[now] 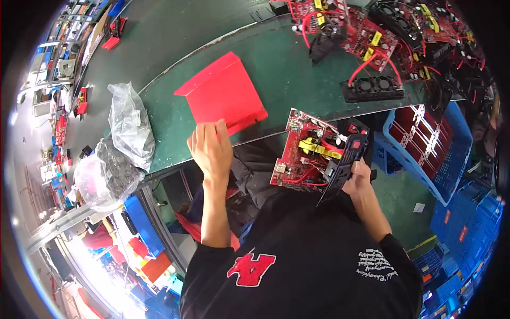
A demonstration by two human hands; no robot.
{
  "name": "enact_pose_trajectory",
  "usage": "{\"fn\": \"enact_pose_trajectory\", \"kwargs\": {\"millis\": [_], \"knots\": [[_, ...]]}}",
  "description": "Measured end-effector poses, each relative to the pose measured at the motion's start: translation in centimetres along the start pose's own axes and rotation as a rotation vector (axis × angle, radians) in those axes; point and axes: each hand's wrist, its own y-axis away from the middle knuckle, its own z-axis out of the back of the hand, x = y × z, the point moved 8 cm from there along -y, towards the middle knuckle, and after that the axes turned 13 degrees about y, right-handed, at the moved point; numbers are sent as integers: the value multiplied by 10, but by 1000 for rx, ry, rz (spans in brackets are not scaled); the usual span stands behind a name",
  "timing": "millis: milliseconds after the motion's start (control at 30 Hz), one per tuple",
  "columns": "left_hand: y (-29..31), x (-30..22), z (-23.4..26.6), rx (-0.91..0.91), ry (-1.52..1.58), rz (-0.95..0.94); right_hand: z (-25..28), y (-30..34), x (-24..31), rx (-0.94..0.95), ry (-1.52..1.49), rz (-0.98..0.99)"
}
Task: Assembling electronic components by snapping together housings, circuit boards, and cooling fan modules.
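My left hand (212,149) is at the near edge of a bent red metal cover (223,93), its fingers curled over that edge. The cover lies on the green bench with a raised lip on its far-left side. My right hand (359,179) grips a red circuit board assembly (303,154) by its black end panel (345,162), in front of my body and off the bench edge. Yellow-wrapped parts and red wires sit on the board. The fingertips behind the panel are hidden.
Several red circuit boards (366,37) with black fan panels are heaped at the far right. A black twin-fan panel (373,89) lies nearer. Clear plastic bags (130,125) hang over the bench's left end. A blue crate (457,133) holding red panels stands at right.
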Motion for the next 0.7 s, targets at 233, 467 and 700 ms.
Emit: {"fn": "enact_pose_trajectory", "kwargs": {"millis": [233, 467, 700], "knots": [[23, 37, 37, 58, 158, -167, 23, 10, -31, -8, -185, -121], [33, 127, 71, -316, 371, 508, 24, 11, -11, -282, 438, -31], [17, 129, 27, -61, 615, 780, 21, 2, -3, -240, 452, -7]]}}
